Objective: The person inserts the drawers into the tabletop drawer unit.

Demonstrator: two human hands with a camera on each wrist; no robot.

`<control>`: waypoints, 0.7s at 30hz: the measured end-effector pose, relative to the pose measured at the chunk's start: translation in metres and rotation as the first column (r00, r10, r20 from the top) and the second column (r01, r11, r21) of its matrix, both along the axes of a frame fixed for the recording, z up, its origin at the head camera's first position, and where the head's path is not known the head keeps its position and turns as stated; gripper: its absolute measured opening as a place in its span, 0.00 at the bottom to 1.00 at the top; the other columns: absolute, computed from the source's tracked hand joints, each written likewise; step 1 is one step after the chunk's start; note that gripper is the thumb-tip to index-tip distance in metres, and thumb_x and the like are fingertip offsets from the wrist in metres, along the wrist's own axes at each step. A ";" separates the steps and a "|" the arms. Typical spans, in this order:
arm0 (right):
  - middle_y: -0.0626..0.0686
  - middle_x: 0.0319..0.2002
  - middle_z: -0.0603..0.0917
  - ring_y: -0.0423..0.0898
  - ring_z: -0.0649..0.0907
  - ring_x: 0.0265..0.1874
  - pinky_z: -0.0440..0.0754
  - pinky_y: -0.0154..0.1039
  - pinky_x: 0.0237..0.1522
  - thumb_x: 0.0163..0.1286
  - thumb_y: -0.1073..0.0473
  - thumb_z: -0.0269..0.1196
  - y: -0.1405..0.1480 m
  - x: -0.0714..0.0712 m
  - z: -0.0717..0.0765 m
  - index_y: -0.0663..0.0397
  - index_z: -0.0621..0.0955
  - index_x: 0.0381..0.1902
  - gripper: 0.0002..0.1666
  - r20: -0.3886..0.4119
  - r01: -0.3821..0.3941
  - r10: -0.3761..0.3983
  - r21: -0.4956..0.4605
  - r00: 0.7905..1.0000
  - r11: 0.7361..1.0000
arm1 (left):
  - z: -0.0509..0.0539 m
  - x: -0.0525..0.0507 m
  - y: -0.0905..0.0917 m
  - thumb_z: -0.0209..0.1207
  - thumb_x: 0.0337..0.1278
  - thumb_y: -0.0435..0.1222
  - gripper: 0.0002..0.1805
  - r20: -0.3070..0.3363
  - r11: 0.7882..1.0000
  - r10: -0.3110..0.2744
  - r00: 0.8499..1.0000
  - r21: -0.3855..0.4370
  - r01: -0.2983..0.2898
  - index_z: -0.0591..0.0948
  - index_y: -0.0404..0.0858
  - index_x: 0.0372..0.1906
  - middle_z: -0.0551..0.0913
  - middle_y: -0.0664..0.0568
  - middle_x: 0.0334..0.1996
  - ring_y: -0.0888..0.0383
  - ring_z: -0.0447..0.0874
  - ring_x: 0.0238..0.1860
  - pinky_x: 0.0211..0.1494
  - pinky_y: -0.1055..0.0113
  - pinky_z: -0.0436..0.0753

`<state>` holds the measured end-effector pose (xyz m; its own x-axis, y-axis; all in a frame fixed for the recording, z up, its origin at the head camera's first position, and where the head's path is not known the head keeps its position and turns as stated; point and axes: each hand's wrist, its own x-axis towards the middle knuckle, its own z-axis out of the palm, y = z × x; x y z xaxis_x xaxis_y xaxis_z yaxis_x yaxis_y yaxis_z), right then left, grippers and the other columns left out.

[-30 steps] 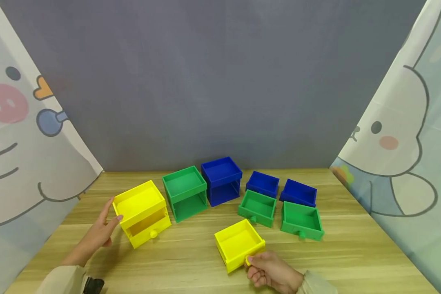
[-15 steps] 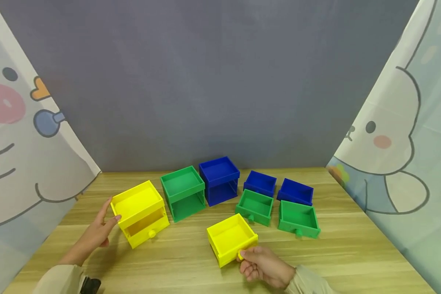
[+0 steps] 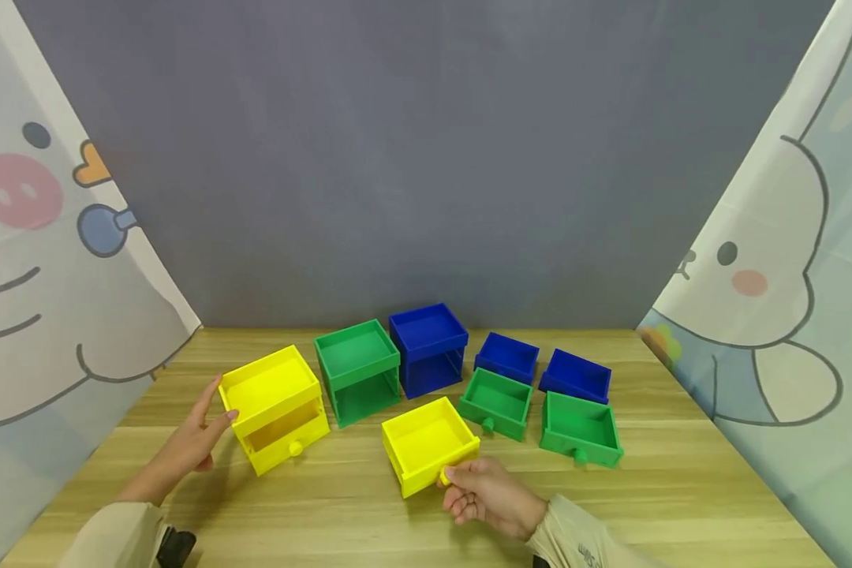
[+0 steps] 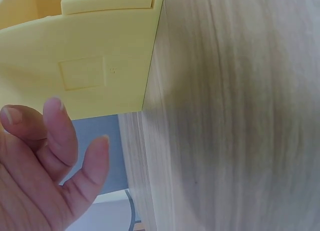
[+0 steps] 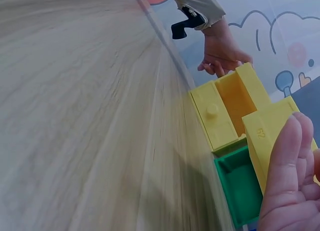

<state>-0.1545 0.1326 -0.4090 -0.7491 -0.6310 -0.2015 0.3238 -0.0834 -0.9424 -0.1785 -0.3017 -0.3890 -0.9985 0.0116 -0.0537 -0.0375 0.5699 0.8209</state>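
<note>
A yellow drawer (image 3: 429, 438) is lifted above the table in the head view, its front tilted toward me. My right hand (image 3: 490, 493) pinches its round knob between thumb and forefinger. To the left stands the yellow cabinet (image 3: 273, 390), with a knobbed drawer in its lower slot and an open upper slot. My left hand (image 3: 192, 442) holds the cabinet's left side, thumb and forefinger at its upper corners. The left wrist view shows the remaining fingers (image 4: 60, 136) loosely bent beside the cabinet wall (image 4: 82, 73); thumb and forefinger contact is hidden there.
A green cabinet (image 3: 358, 367) and a blue cabinet (image 3: 429, 347) stand behind, both with open fronts. Two green drawers (image 3: 497, 398) and two blue drawers (image 3: 507, 355) lie at the right. A grey backdrop (image 3: 426, 158) rises behind the wooden table (image 3: 341, 521).
My right hand has carried the yellow drawer leftward and up from the table, closer to the yellow cabinet. The left hand has stayed at the cabinet's side.
</note>
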 end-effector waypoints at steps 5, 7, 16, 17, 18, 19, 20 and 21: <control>0.44 0.24 0.83 0.33 0.79 0.21 0.79 0.27 0.28 0.74 0.59 0.53 -0.011 -0.001 0.002 0.63 0.77 0.38 0.11 -0.001 0.006 -0.006 0.005 1.000 1.000 | -0.002 -0.004 -0.001 0.44 0.74 0.44 0.43 -0.002 1.000 -0.015 1.000 0.000 0.015 0.28 0.45 0.75 0.60 0.55 0.14 0.65 0.57 0.09 0.15 0.72 0.68; 0.44 0.23 0.82 0.33 0.79 0.21 0.79 0.27 0.28 0.74 0.60 0.53 -0.015 -0.003 0.002 0.63 0.77 0.38 0.11 -0.007 0.008 -0.008 0.005 1.000 1.000 | -0.002 -0.004 -0.001 0.44 0.74 0.44 0.42 -0.012 1.000 -0.021 1.000 0.012 0.021 0.28 0.45 0.75 0.66 0.49 0.16 0.65 0.57 0.09 0.15 0.72 0.69; 0.45 0.22 0.82 0.34 0.78 0.19 0.79 0.27 0.26 0.74 0.61 0.53 -0.040 -0.009 0.002 0.65 0.77 0.37 0.11 -0.009 -0.014 0.014 0.029 1.000 0.999 | -0.002 -0.002 0.000 0.45 0.74 0.45 0.43 -0.002 0.999 -0.017 1.000 0.031 0.017 0.28 0.46 0.75 0.61 0.55 0.14 0.65 0.59 0.09 0.15 0.71 0.69; 0.45 0.22 0.81 0.34 0.78 0.19 0.79 0.27 0.26 0.74 0.61 0.53 -0.044 -0.010 0.003 0.65 0.77 0.36 0.11 -0.013 -0.022 0.022 0.024 1.000 0.999 | -0.002 -0.002 0.000 0.45 0.74 0.45 0.43 -0.001 1.000 -0.012 1.000 0.028 0.012 0.28 0.46 0.75 0.61 0.55 0.13 0.65 0.59 0.09 0.15 0.71 0.69; 0.45 0.22 0.81 0.34 0.78 0.19 0.79 0.27 0.26 0.74 0.62 0.52 -0.048 -0.011 0.003 0.65 0.77 0.35 0.11 -0.019 -0.029 0.029 0.018 0.999 0.999 | -0.001 -0.002 0.000 0.45 0.73 0.45 0.43 0.005 1.000 -0.007 1.000 0.025 0.006 0.28 0.47 0.75 0.61 0.56 0.13 0.65 0.59 0.08 0.15 0.71 0.69; 0.45 0.21 0.81 0.34 0.78 0.19 0.79 0.27 0.25 0.74 0.62 0.52 -0.051 -0.012 0.004 0.65 0.76 0.35 0.11 -0.025 -0.037 0.037 0.013 0.999 0.999 | -0.001 -0.002 -0.001 0.45 0.73 0.45 0.43 0.000 1.000 -0.002 1.000 0.019 0.002 0.28 0.47 0.75 0.63 0.56 0.13 0.65 0.59 0.08 0.15 0.71 0.70; 0.45 0.21 0.81 0.34 0.78 0.19 0.79 0.26 0.25 0.74 0.62 0.52 -0.055 -0.014 0.004 0.65 0.76 0.34 0.11 -0.033 -0.043 0.044 0.010 0.999 0.999 | -0.001 -0.002 -0.001 0.46 0.73 0.45 0.44 0.003 1.000 0.002 1.000 0.018 -0.002 0.28 0.47 0.75 0.62 0.57 0.13 0.65 0.59 0.08 0.15 0.72 0.70; 0.46 0.21 0.81 0.34 0.78 0.18 0.79 0.27 0.25 0.74 0.63 0.52 -0.059 -0.015 0.004 0.65 0.76 0.33 0.11 -0.040 -0.048 0.049 0.012 0.998 0.999 | -0.001 -0.002 -0.001 0.46 0.73 0.45 0.44 0.003 1.000 0.001 1.000 0.019 -0.001 0.28 0.47 0.75 0.61 0.56 0.13 0.65 0.59 0.08 0.15 0.71 0.70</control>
<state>-0.1695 0.0737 -0.4047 -0.7253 -0.6647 -0.1795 0.2894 -0.0578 -0.9555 -0.1807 -0.3025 -0.3897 -0.9983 0.0119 -0.0563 -0.0403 0.5541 0.8315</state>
